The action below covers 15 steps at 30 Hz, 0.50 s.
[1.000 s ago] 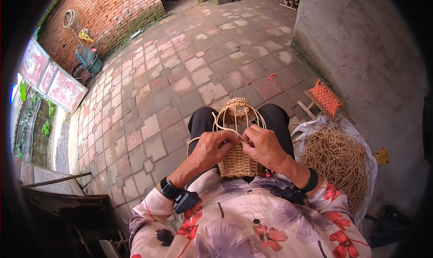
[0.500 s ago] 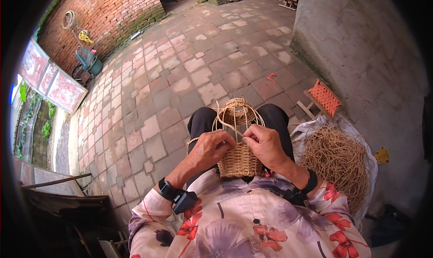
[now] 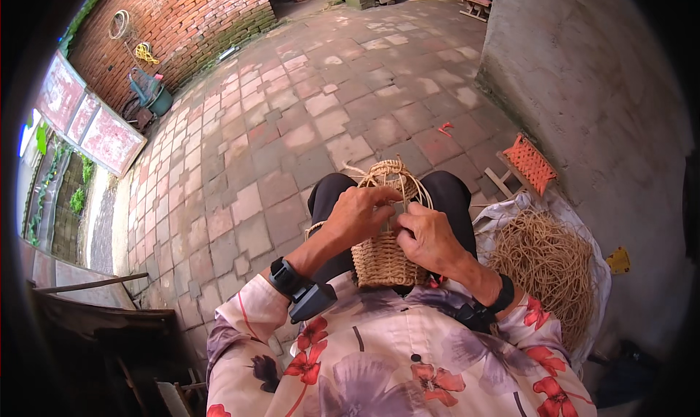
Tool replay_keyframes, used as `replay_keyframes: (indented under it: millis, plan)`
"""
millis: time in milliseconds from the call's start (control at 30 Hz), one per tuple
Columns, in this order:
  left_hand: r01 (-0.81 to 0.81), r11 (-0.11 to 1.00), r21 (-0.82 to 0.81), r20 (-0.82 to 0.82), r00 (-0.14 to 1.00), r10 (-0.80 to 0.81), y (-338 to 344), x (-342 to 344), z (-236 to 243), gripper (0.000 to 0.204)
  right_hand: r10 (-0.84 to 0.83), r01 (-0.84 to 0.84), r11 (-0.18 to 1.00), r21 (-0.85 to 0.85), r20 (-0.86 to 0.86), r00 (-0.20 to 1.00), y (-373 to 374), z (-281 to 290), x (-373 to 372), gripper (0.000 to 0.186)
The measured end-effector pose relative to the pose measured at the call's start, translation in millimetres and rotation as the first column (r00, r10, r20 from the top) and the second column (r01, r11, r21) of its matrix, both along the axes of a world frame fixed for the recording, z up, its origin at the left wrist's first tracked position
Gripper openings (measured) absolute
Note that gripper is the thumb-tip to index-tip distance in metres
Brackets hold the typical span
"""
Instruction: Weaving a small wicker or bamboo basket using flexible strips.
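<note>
A half-woven straw-coloured basket (image 3: pixel 388 261) rests in my lap between my knees, its wall woven of twisted cord. Bare upright strands and loops rise from its far part. Over the top of the basket, my left hand (image 3: pixel 364 211) reaches across with its fingers closed around a strand among these uprights. My right hand (image 3: pixel 429 234) is pinched at the basket's right upper edge, near the same strands. The fingertips of both hands almost meet. Exactly which strand each one pinches is partly hidden by the fingers.
To my right, a big heap of loose straw cord (image 3: pixel 543 264) lies on a white sheet (image 3: pixel 599 271). Behind it stands a small stool with an orange woven seat (image 3: pixel 530 165). A grey wall (image 3: pixel 583 74) rises on the right, and paving (image 3: pixel 306 136) stretches ahead.
My left hand has moved forward and to the right, from the basket's left rim to the upright strands. My right hand stays near the right rim. The loose strands have shifted.
</note>
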<state>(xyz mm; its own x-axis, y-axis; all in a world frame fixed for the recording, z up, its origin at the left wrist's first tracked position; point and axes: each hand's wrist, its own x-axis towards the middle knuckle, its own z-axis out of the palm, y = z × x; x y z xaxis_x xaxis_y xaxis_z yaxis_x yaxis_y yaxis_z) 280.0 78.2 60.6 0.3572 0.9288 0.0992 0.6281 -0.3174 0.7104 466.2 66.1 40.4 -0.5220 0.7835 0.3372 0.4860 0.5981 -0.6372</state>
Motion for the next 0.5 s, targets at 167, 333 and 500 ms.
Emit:
replay_keyframes:
  millis: [167, 333, 500]
  plan:
    - [-0.129, 0.991, -0.038, -0.117, 0.985, 0.124, 3.9, 13.1, -1.2, 0.035, 0.023, -0.023, 0.999, -0.028, 0.008, 1.0, 1.3, 0.1, 1.7, 0.012]
    - [-0.197, 0.958, -0.209, 0.096, 0.971, 0.22, -13.0, 9.0, 6.6, 0.028, 0.025, -0.026, 0.997, -0.075, -0.006, 1.0, 3.3, 1.9, 5.0, 0.013]
    - [-0.332, 0.911, -0.246, 0.364, 0.839, 0.404, -48.0, -5.4, -13.0, 0.024, -0.071, 0.006, 0.927, -0.374, -0.16, 0.985, 10.6, 9.5, 5.8, 0.015]
